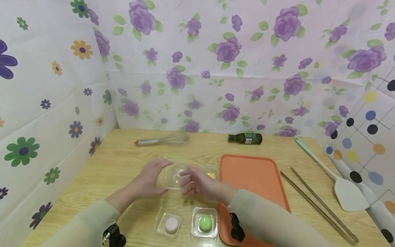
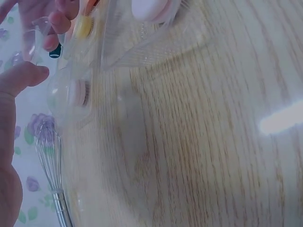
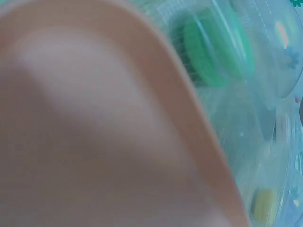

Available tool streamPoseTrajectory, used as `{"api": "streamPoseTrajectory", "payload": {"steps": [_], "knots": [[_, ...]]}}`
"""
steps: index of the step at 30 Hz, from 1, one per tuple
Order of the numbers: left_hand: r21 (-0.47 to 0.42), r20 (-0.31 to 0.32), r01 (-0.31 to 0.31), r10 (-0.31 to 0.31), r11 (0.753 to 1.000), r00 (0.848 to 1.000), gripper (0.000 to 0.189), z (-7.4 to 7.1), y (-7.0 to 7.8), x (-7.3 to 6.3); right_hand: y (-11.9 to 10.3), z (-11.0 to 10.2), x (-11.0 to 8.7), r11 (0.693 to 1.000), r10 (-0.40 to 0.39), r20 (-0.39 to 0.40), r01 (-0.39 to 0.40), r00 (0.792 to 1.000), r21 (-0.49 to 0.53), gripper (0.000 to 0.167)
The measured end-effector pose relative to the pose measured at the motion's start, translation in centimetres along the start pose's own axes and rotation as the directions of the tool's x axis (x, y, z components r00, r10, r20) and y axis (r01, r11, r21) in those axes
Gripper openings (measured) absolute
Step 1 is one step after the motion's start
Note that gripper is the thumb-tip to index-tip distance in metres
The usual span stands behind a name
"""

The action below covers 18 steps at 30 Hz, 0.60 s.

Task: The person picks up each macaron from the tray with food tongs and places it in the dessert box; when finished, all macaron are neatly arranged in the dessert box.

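A clear domed plastic lid (image 1: 174,176) is between my hands, mid-table. My left hand (image 1: 149,180) holds it from the left, fingers at its far edge and thumb at its near edge. My right hand (image 1: 203,183) is at its right side with loosely bent fingers; whether they pinch the plastic is unclear. Below the hands in the left wrist view, a pink macaron (image 2: 78,92) sits in a clear box. Nearer me lie a pale pink macaron (image 1: 171,225) and a green macaron (image 1: 205,223), each in a clear box. The right wrist view shows no hand.
An orange tray (image 1: 247,168) lies right, partly under my right forearm. A yellow macaron (image 1: 211,175) shows beyond my right hand. Farther back are a whisk (image 1: 166,140) and a dark bottle (image 1: 247,138). Metal tongs (image 1: 321,206) and a spatula (image 1: 348,193) lie far right.
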<state>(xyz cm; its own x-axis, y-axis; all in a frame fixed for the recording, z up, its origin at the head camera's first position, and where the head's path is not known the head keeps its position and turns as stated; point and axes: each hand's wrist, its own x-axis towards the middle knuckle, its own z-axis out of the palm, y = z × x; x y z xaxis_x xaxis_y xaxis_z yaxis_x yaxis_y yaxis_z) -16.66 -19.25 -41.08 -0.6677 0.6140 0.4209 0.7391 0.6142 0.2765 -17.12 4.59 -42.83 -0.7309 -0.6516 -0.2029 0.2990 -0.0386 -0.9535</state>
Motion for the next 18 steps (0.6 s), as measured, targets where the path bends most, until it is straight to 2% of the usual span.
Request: {"api": "streamPoseTrajectory", "payload": {"steps": [3, 8, 12, 18], "knots": [[0.024, -0.04, -0.057, 0.058, 0.998, 0.998, 0.087, 0.19, -0.24, -0.04, -0.07, 0.08, 0.11, 1.0, 0.002, 0.011, -0.003, 1.0, 0.031, 0.071], [0.087, -0.112, -0.143, 0.153, 0.986, 0.982, 0.087, 0.67, -0.47, 0.15, -0.14, -0.11, 0.11, 0.998, 0.0, 0.024, -0.002, 1.0, 0.055, 0.07], [0.119, -0.145, -0.149, 0.166, 0.982, 0.975, 0.087, 0.87, -0.41, 0.2, -0.24, -0.28, 0.07, 0.997, 0.025, 0.056, -0.029, 0.998, 0.071, 0.066], [0.143, -0.161, -0.151, 0.174, 0.978, 0.972, 0.087, 0.89, -0.11, 0.31, -0.62, -0.45, -0.16, 0.997, 0.043, 0.109, -0.05, 0.993, 0.066, 0.065]]}}
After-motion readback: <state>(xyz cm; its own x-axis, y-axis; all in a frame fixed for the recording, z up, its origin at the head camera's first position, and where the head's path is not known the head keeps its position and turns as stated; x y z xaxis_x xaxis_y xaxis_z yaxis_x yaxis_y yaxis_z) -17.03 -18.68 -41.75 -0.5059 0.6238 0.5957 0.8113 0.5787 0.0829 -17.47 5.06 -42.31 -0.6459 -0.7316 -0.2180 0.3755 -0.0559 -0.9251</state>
